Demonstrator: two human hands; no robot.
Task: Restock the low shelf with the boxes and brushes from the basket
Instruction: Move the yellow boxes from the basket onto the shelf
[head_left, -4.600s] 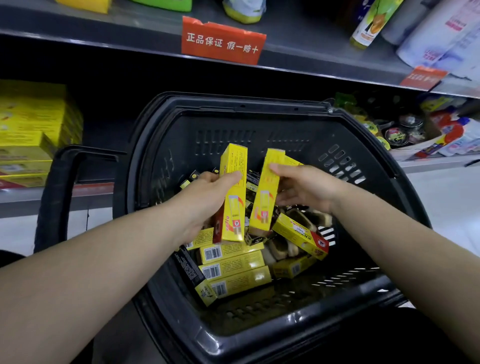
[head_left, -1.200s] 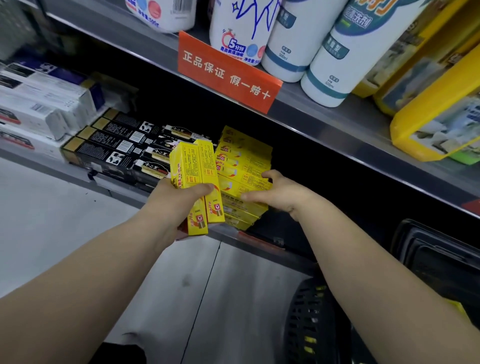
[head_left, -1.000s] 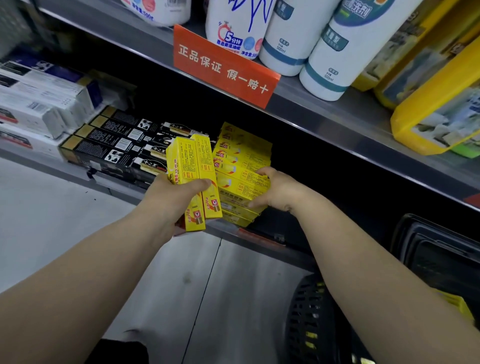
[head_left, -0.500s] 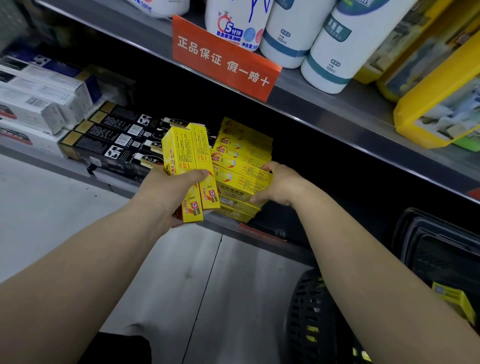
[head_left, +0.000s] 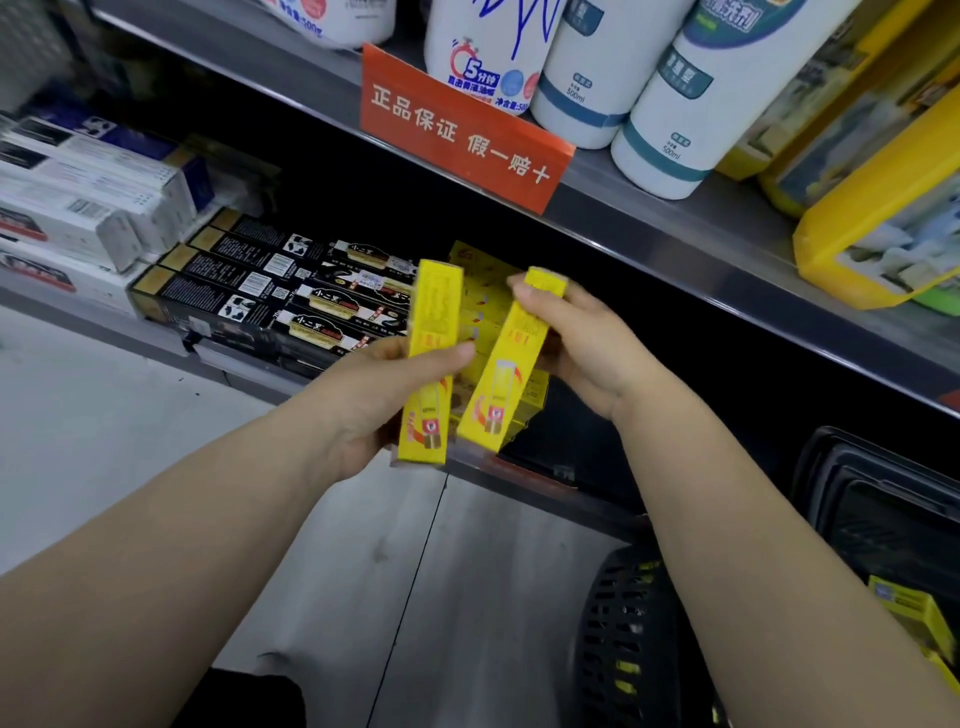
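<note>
While both hands were raised in front of the low shelf, each held one long, thin, rectangular carton of glossy yellow card with red and silver print.

Left hand: gripped the left box about its lower half. The thumb lay pressed across the printed face and the remaining fingers were wrapped behind. The box stood nearly upright.

Right hand: gripped the right box near its top end, the thumb tip on the upper edge and the fingers curled round the far side. The box leaned with its top toward 1 o'clock. The two boxes were apart, with a narrow gap between them.

Stack of yellow boxes: lay flat on the low shelf directly behind the held pair and was largely screened by them. Contact between the right box and the stack could not be judged.

Surroundings: matte black cartons lay in rows at 9 o'clock of the hands, with white cartons further along at 10 o'clock. On the grey metal upper shelf, a folded orange sign sat at 12 o'clock, smooth white bottles at 1 o'clock and yellow packs at 2 o'clock. The black perforated plastic basket sat at 5 o'clock, partly hidden by the right forearm, with another yellow box inside it.
</note>
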